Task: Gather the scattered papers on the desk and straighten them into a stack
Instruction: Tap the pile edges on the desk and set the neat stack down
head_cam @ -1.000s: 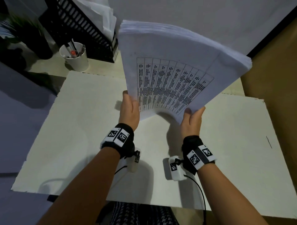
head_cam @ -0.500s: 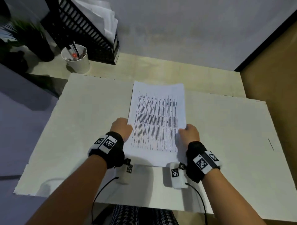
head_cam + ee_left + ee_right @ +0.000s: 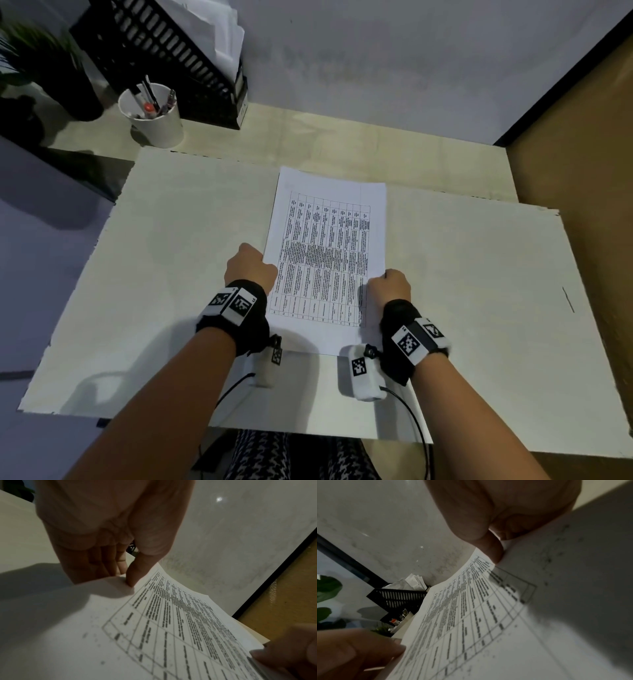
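Observation:
One stack of white papers with a printed table on its top sheet lies flat on the white board covering the desk. My left hand grips the stack's left edge, thumb on top and fingers curled under. My right hand grips the right edge the same way, its thumb pressing the top sheet. The stack fills both wrist views. No loose sheets show elsewhere on the board.
A white cup of pens stands at the back left, beside a black mesh file tray holding other papers. A dark plant pot sits at the far left. A brown surface borders the desk on the right.
The stack was held upright in the air a second ago. Both hands brought it down flat onto the board and still hold its side edges.

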Tool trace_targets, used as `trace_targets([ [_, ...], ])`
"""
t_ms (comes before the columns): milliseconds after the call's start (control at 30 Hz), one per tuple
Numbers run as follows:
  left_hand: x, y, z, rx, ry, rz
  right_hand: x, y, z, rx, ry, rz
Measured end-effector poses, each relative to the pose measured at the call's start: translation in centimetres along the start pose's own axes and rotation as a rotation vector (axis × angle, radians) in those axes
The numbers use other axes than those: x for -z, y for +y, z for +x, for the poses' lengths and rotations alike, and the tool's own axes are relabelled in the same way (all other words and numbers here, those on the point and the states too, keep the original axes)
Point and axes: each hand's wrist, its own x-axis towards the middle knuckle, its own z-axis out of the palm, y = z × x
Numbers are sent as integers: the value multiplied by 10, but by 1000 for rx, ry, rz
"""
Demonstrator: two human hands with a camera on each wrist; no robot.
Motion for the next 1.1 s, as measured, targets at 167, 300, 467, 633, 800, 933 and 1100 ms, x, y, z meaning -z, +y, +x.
trace_targets([
  [167, 1, 2, 1, 7, -11, 40, 3, -2, -1, 18, -20, -22],
  [300, 3, 1, -1, 8, -5, 47, 5, 3, -5, 56, 19, 12],
  [467, 8, -4, -2, -13, -13, 66, 26, 17, -8, 52, 77, 63],
  [633, 16, -13, 0, -27, -66, 36, 38, 35, -6, 47, 84, 469],
  [800, 21, -29, -7, -22, -91, 31, 42, 40, -21, 38, -76, 601],
  [933, 21, -40, -18, -57, -137, 45, 33, 44, -34, 43, -195, 619],
  [1100, 16, -51, -26, -67, -161, -7, 15, 48, -40, -16, -282, 653],
])
